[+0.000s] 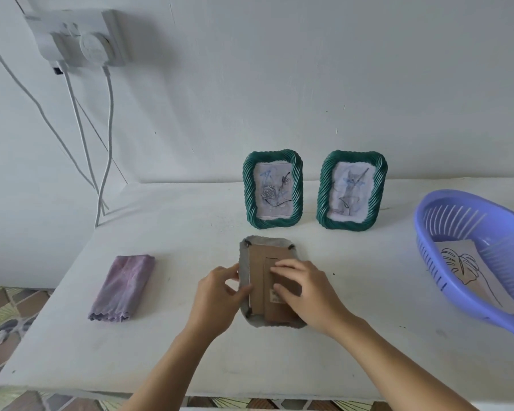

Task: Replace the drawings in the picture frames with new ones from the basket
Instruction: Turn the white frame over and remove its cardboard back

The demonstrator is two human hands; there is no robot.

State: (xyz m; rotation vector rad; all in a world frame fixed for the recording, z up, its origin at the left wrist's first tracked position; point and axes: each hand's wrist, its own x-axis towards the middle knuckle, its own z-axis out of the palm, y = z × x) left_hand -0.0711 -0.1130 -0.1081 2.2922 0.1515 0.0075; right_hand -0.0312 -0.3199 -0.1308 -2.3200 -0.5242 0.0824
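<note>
A folded mauve cloth [122,287] lies at the left of the white table [368,336], well apart from the work. At centre a grey-rimmed picture frame [267,241] lies face down, its brown cardboard backing [257,280] up. The left hand [217,298] pinches the frame's left rim with curled fingers. The right hand [306,292] presses flat on the backing.

The step is likely freeing the backing: steady the rim and turn the dark corner clips [292,248] aside first.

A green rope-edged frame with a rose sketch [249,191] and a matching green frame [324,191] stand close behind, so lift low. Bare tabletop leads right to a lilac slotted plastic basket [457,203] holding a leaf line drawing [463,268].
</note>
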